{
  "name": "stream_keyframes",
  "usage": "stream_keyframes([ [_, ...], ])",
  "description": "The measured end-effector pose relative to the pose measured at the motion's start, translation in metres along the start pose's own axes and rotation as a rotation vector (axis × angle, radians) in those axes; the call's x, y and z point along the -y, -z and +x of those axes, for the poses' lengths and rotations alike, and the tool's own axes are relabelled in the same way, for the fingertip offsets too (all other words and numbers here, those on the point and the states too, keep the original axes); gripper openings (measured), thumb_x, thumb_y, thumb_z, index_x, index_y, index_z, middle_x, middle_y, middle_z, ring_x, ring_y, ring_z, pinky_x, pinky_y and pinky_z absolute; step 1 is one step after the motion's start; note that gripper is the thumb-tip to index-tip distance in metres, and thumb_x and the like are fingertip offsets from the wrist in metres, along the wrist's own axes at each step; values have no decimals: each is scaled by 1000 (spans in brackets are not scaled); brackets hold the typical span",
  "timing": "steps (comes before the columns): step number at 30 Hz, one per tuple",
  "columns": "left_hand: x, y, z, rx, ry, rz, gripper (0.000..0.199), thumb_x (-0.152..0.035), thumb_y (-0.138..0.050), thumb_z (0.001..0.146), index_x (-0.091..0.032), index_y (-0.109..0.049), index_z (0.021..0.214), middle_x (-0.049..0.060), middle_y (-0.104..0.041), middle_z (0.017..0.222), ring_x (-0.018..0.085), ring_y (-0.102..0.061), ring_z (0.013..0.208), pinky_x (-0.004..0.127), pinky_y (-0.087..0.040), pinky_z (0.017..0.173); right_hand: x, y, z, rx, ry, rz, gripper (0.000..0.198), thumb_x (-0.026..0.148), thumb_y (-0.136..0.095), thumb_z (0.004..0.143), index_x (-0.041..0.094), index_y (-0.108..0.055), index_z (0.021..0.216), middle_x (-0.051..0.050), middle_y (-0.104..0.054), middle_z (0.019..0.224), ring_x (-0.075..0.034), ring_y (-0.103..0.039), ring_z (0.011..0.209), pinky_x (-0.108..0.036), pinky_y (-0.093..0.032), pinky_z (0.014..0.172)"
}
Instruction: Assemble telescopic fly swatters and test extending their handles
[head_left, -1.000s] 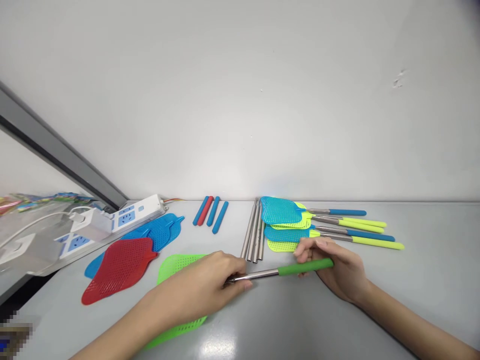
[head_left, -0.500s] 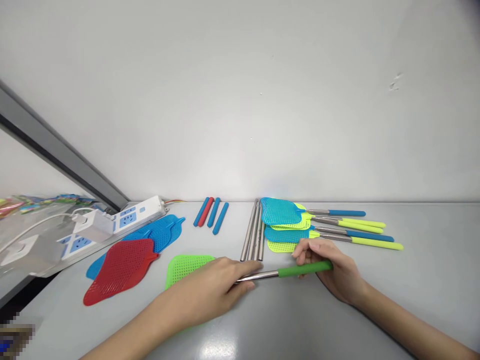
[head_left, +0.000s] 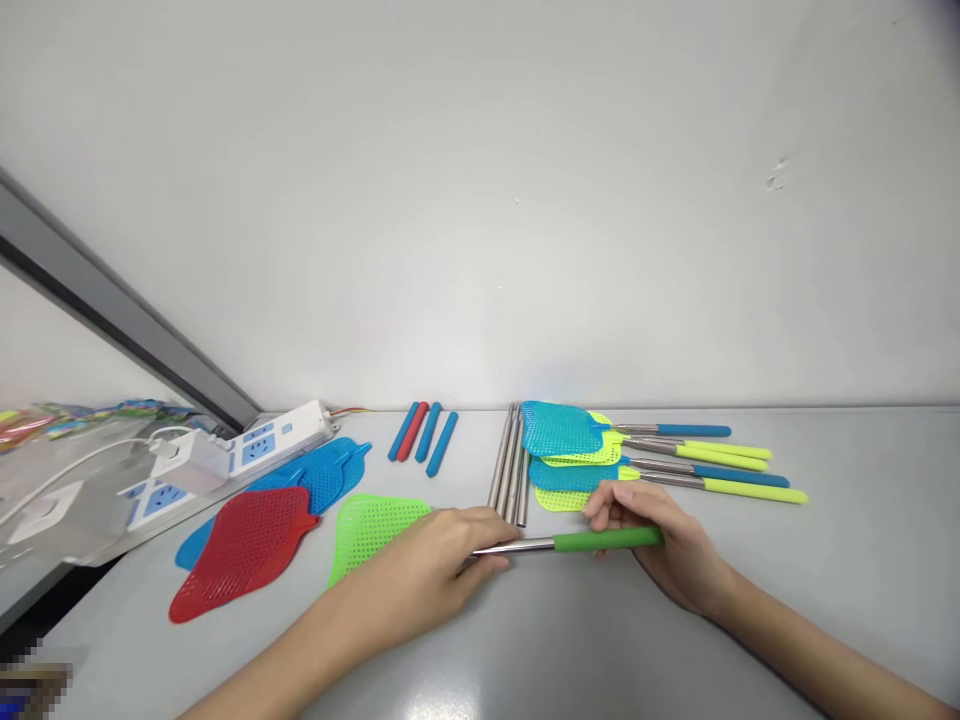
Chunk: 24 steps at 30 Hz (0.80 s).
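A fly swatter lies between my hands, with a bright green mesh head (head_left: 375, 525), a thin metal rod (head_left: 529, 546) and a green handle grip (head_left: 600, 540). My left hand (head_left: 442, 560) is closed round the rod close to the head, hiding the joint and part of the mesh. The far end of the grip rests in the palm of my right hand (head_left: 667, 540), whose fingers are curled. Just beyond the rod lie several loose metal rods (head_left: 510, 470) side by side.
Several finished-looking swatters with blue (head_left: 566, 430) and yellow heads lie stacked at the right. Short blue and red grips (head_left: 426, 435) lie at the back. Left are a red swatter head (head_left: 247, 550), blue heads (head_left: 337, 475) and a white power strip (head_left: 281, 435) with plugs.
The green mesh head has tilted slightly and the rod lies a little more level. Both hands keep their places on the swatter. The whole view has shifted slightly.
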<state>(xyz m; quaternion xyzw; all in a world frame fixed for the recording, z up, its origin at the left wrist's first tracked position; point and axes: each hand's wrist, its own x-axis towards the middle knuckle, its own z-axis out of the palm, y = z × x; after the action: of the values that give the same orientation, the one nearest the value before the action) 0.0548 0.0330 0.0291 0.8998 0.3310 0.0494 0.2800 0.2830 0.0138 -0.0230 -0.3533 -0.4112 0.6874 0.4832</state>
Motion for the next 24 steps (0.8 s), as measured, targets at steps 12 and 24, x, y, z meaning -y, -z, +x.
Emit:
stream_keyframes([
  [12,-3,0,-4,40,150,104,28,-33,-30,82,-21,-55,85,1,-56,74,13,-51,69,22,-36,61,0,-2,1,-17,-15,-5,34,31,-37,80,12,-64,72,-7,-55,64,-14,-51,57,-28,-43,56],
  [24,3,-3,-4,57,155,143,30,-34,-27,83,-21,-53,87,3,-56,78,15,-51,74,24,-38,63,-3,-3,1,-15,-15,-96,32,29,-40,79,12,-63,65,-5,-55,64,-13,-51,56,-27,-41,55],
])
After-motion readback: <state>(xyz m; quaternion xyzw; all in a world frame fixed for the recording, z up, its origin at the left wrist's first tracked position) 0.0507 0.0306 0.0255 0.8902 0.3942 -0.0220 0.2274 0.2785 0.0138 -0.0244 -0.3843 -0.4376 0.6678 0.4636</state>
